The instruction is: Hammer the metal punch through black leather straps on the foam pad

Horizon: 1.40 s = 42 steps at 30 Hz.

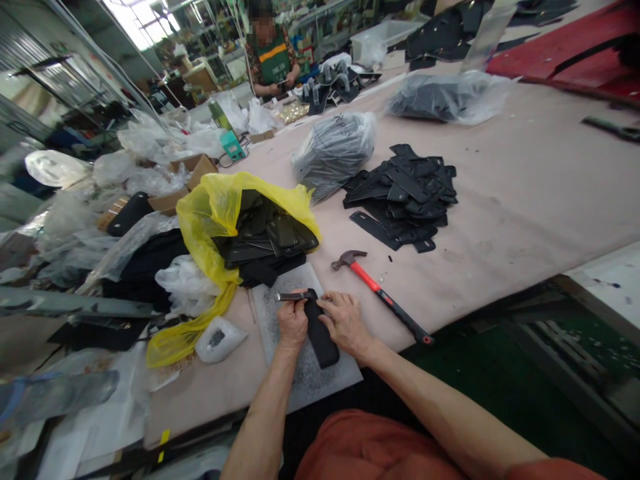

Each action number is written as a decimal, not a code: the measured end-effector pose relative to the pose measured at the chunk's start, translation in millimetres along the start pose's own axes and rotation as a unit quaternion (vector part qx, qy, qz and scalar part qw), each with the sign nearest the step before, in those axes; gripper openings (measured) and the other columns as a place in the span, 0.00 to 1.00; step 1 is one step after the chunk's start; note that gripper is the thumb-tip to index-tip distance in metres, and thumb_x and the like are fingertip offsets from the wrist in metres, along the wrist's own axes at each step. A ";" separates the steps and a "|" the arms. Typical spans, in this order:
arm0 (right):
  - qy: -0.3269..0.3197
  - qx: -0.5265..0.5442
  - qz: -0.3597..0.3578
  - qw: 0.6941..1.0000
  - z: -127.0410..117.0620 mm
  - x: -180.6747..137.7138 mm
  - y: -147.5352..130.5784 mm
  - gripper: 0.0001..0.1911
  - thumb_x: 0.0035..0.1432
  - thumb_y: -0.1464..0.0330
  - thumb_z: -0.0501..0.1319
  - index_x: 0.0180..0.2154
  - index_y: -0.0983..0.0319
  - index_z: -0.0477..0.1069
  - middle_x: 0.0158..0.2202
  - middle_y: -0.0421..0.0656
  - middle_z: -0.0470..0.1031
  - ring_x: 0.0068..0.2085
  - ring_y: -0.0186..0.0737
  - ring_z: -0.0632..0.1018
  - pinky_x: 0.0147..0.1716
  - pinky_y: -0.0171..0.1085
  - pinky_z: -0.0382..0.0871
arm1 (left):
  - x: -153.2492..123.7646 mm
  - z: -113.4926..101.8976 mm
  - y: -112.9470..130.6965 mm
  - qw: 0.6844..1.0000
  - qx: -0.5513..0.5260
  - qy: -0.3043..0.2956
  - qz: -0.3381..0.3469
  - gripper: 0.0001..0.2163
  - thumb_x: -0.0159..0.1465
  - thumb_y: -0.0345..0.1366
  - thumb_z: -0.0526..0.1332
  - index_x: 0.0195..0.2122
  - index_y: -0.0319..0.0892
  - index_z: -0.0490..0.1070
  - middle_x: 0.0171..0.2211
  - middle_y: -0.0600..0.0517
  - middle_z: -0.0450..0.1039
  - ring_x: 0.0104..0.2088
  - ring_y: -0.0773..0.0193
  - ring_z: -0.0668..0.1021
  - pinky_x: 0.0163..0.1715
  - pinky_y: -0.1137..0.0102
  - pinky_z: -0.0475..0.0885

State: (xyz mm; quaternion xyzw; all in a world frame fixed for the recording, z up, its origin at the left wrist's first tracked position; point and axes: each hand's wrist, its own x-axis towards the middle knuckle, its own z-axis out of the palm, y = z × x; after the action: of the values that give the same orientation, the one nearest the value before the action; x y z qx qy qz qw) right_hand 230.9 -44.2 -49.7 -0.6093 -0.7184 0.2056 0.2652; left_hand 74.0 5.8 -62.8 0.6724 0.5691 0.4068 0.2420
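My left hand [293,321] is closed around a metal punch [290,297], whose shiny shaft lies almost level over the top end of a black strap piece [323,337]. The piece rests flat on a worn white board [300,387]. Along the piece's right edge lies my right hand [346,320], fingers bent and fingertips touching its upper part; whether they pinch it is hard to see. A claw hammer [383,293] with a red and black handle lies on the table to the right of the board.
A yellow bag [215,200] of dark pieces stands beyond the board. Farther right are a heap of black pieces [400,190] and a filled plastic bag [335,147]. A small white bag [219,339] lies left of the board. Across the table is another person [273,60].
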 end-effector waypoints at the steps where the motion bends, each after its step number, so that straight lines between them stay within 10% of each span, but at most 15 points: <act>1: 0.000 0.000 0.001 1.000 0.1 -0.1 0.4 0.17 0.60 0.69 0.60 0.51 0.55 0.70 0.53 0.46 0.68 0.51 0.49 0.67 0.50 0.48 0.56 | 0.5 0.5 -0.4 1.000 0.002 0.004 -0.003 0.10 0.64 0.33 0.55 0.40 0.43 0.75 0.40 0.48 0.80 0.43 0.58 0.80 0.48 0.61 0.74; 13: 0.010 -0.003 -0.011 1.000 -13.0 1.2 12.1 0.18 0.59 0.69 0.60 0.52 0.57 0.68 0.54 0.46 0.68 0.52 0.49 0.67 0.51 0.46 0.58 | 3.1 8.4 -3.0 0.996 0.064 -0.034 0.048 0.09 0.63 0.31 0.56 0.41 0.44 0.74 0.39 0.45 0.78 0.43 0.52 0.79 0.47 0.57 0.73; 21: 0.027 -0.139 0.155 0.978 -60.3 12.4 77.0 0.13 0.57 0.66 0.61 0.44 0.63 0.68 0.45 0.54 0.70 0.46 0.54 0.70 0.43 0.46 0.62 | -0.2 10.9 -8.3 0.993 0.095 -0.030 0.066 0.08 0.63 0.32 0.56 0.40 0.43 0.74 0.37 0.45 0.77 0.39 0.53 0.79 0.42 0.60 0.74; 29: -0.127 0.280 0.368 0.878 -76.8 34.7 56.7 0.07 0.53 0.70 0.58 0.29 0.59 0.59 0.22 0.38 0.67 0.20 0.32 0.67 0.20 0.32 0.60 | -3.6 10.7 -7.5 0.983 0.160 -0.024 0.091 0.07 0.64 0.29 0.54 0.41 0.41 0.70 0.35 0.47 0.77 0.36 0.57 0.79 0.38 0.64 0.75; 32: -0.077 0.294 0.313 0.900 -96.1 36.9 26.3 0.07 0.59 0.64 0.54 0.30 0.58 0.57 0.21 0.35 0.66 0.18 0.30 0.64 0.18 0.31 0.57 | -3.8 10.0 -7.1 0.981 0.165 -0.025 0.098 0.07 0.64 0.29 0.54 0.41 0.41 0.69 0.35 0.47 0.77 0.36 0.58 0.79 0.37 0.65 0.75; 37: 0.101 0.080 -0.008 0.992 -138.6 31.5 -19.5 0.13 0.64 0.60 0.52 0.30 0.59 0.60 0.22 0.37 0.66 0.22 0.32 0.65 0.23 0.33 0.54 | -3.2 8.9 -7.6 0.981 0.169 -0.019 0.097 0.06 0.63 0.29 0.55 0.41 0.42 0.69 0.34 0.48 0.76 0.34 0.57 0.79 0.34 0.65 0.74; 42: 0.014 -0.133 -0.170 0.976 -155.4 26.0 -35.3 0.11 0.66 0.66 0.52 0.30 0.60 0.62 0.21 0.37 0.64 0.20 0.32 0.62 0.23 0.36 0.47 | -2.6 7.9 -6.5 0.982 0.155 -0.014 0.102 0.06 0.63 0.28 0.56 0.39 0.44 0.69 0.33 0.48 0.76 0.34 0.57 0.79 0.33 0.66 0.73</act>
State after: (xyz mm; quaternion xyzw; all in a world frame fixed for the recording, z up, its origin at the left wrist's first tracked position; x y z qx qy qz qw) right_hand 298.9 -29.0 95.9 -0.5105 -0.8288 0.0514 0.2233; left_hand 76.7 5.9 -72.9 0.7621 0.5501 0.3267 0.0995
